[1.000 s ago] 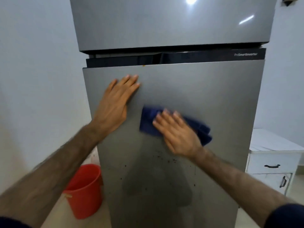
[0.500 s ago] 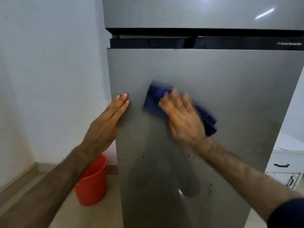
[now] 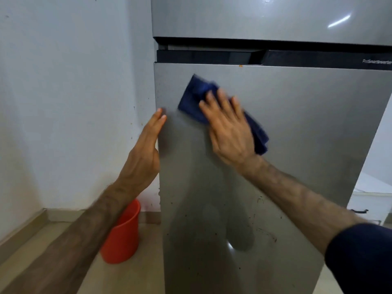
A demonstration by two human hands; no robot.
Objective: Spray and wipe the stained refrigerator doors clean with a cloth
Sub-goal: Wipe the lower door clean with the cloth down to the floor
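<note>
Dark blue folded cloth [image 3: 196,96]: middle portion hidden beneath the flat right hand [image 3: 229,132]; only its upper-left and lower-right ends show, edges smeared by motion blur. Left hand [image 3: 146,153]: fingertips blurred at the door's left edge, contact there not resolvable. Grey steel upper refrigerator door [image 3: 254,15]: cut off by top and right frame edges. Orange plastic bucket [image 3: 125,240]: left part hidden behind the left forearm. White drawer cabinet [image 3: 369,204]: mostly cropped at the right edge.
</note>
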